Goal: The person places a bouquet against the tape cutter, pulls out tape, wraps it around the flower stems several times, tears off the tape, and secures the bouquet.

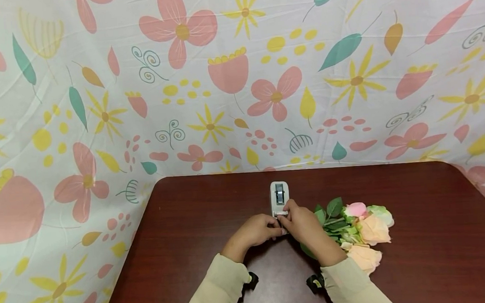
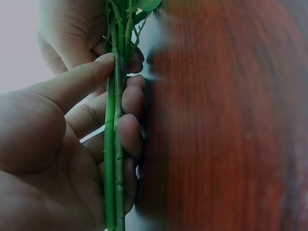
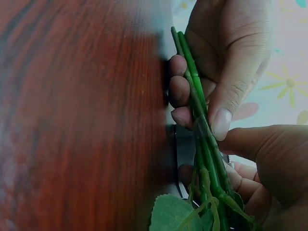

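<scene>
A small bunch of flowers, peach, pink and pale green, lies to the right on the table, partly under my right forearm. Its green stems run leftward into both hands. My left hand grips the stems near their ends, thumb on one side and fingers curled behind. Just nearer the leaves, my right hand has its thumb and fingers around the stems. A strip of clear tape shows on the stems between the hands. Directly beyond the fingers stands a white tape dispenser, its cutter end partly hidden by them.
The dark reddish-brown table ends at a floral-print cloth hanging behind it and at the left. Leaves of the bunch spread beside my right wrist.
</scene>
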